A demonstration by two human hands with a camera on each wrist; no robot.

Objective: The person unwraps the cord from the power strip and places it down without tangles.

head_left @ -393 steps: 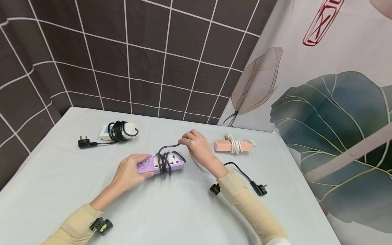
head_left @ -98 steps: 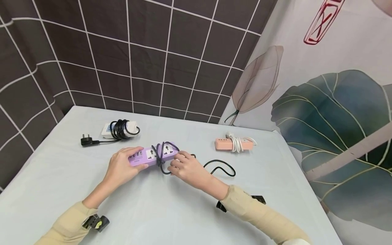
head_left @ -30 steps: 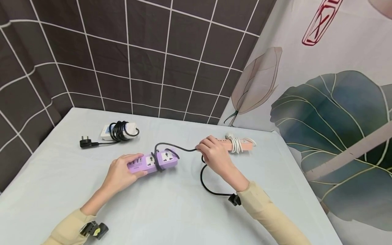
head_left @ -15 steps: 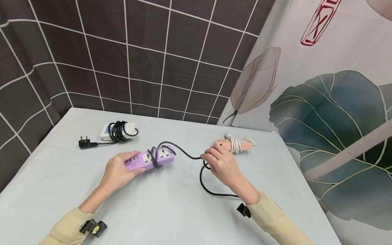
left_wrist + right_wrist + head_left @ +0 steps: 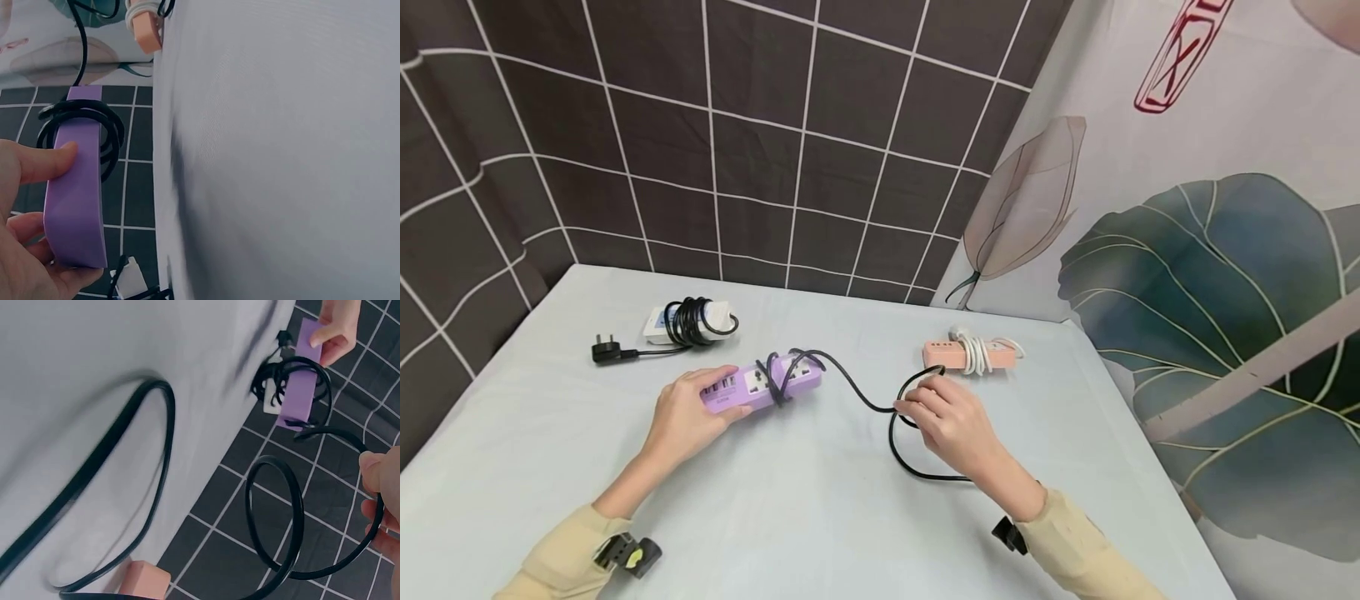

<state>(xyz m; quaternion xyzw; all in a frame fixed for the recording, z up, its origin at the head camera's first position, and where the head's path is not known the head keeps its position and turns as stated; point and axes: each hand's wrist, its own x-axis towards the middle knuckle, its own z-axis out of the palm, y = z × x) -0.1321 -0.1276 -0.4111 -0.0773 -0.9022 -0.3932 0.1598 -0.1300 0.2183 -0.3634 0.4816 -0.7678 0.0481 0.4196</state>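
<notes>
A purple power strip (image 5: 763,385), its sockets facing up, is in my left hand (image 5: 681,421), which grips its left end between thumb and fingers. In the left wrist view the thumb presses on the purple casing (image 5: 75,206). A few loops of black cord still circle the strip's middle. From there the cord (image 5: 853,385) arcs to my right hand (image 5: 958,425), whose thumb and fingers pinch it. Beyond that grip, slack cord curls in an open loop (image 5: 298,512), shown in the right wrist view. The cord's plug is hidden near my right forearm.
On the pale tabletop (image 5: 790,517), at the back left, lies a white power strip (image 5: 718,315) wound with black cord, its black plug (image 5: 606,350) pointing left. A pink power strip (image 5: 947,356) wrapped in white cord sits behind my right hand.
Fewer cord loops circle the purple strip than 13 seconds ago. Since a second ago my right hand has drawn the cord right and toward me, while the strip has shifted slightly left.
</notes>
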